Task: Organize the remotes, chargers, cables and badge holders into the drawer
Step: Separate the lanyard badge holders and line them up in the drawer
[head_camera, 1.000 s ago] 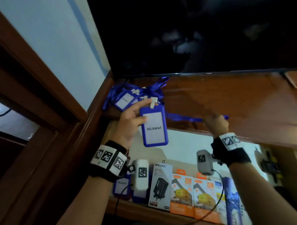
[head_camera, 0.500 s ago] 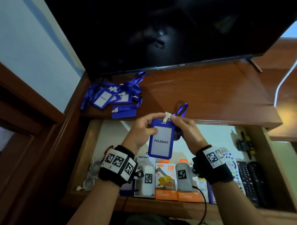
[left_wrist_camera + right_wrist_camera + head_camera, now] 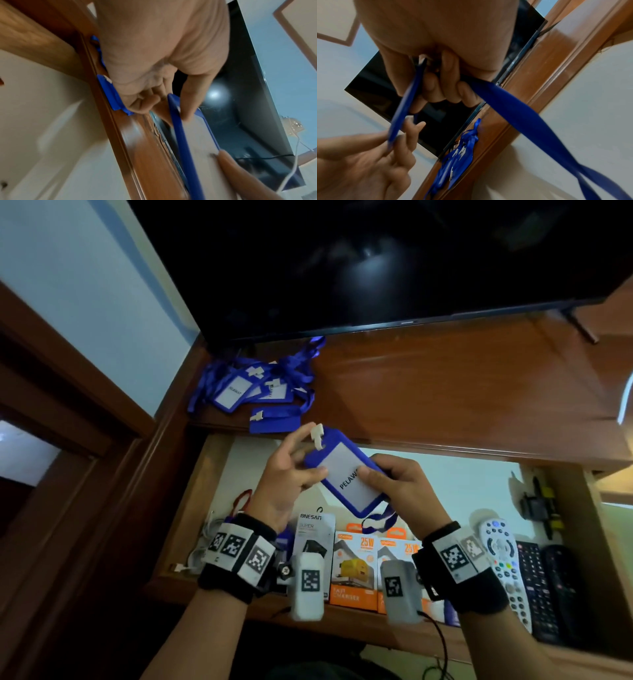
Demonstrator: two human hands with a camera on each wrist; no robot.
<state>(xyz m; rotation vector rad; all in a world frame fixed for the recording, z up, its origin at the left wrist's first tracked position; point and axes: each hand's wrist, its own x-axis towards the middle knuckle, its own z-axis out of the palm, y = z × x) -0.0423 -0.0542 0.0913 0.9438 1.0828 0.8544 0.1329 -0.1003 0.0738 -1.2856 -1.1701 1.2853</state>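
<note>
A blue badge holder with a white "PELAWAT" card hangs tilted over the open drawer, its white clip up and to the left. My left hand pinches its upper left edge, thumb on the face. My right hand grips its right side, thumb on the card, fingers curled behind. In the right wrist view the blue lanyard runs out from under those curled fingers. A loop of lanyard shows below the holder. Several more badge holders lie piled on the cabinet top.
In the drawer, charger boxes stand along the front, remotes lie at the right and white cables at the left. A dark TV stands on the wooden top. A black and yellow item sits at the drawer's far right.
The badge holder has tipped from upright to slanted. My right hand has moved from the clip down to the holder's right side, with the lanyard gathered underneath.
</note>
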